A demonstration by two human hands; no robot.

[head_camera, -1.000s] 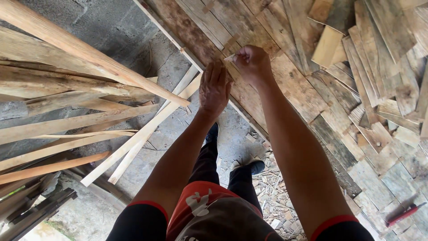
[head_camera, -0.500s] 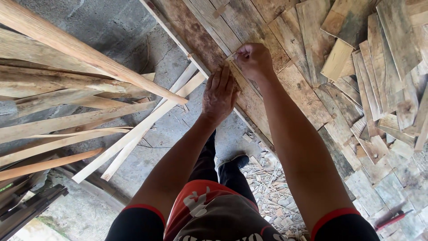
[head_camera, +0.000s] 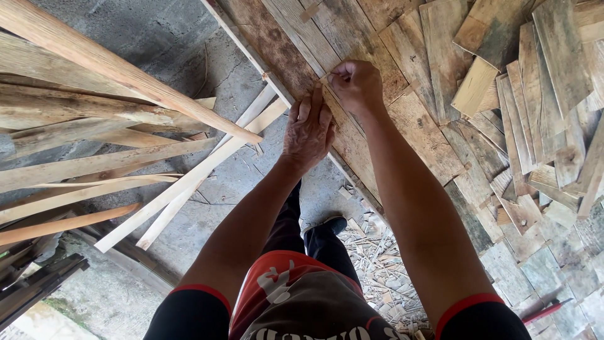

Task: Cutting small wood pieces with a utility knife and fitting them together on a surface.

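— Two hands are at work; what lies nearest to the person?

— Many small wood chips [head_camera: 377, 271] cover the concrete floor [head_camera: 251, 182] by the dark shoe [head_camera: 327, 228].

— And the left hand [head_camera: 308, 129]?

— It rests flat, fingers [head_camera: 314, 104] released and stretched, on the near left edge of a big panel of old planks [head_camera: 352, 44].

— What does the right hand [head_camera: 357, 85] do?

— Its fingers [head_camera: 340, 70] are clenched, pinching something small at the panel surface, just beyond the left hand. I cannot tell what it is.

— What is around?

— Long pale slats [head_camera: 189, 182] lean on the left. Short loose boards [head_camera: 535, 94] are piled on the right.
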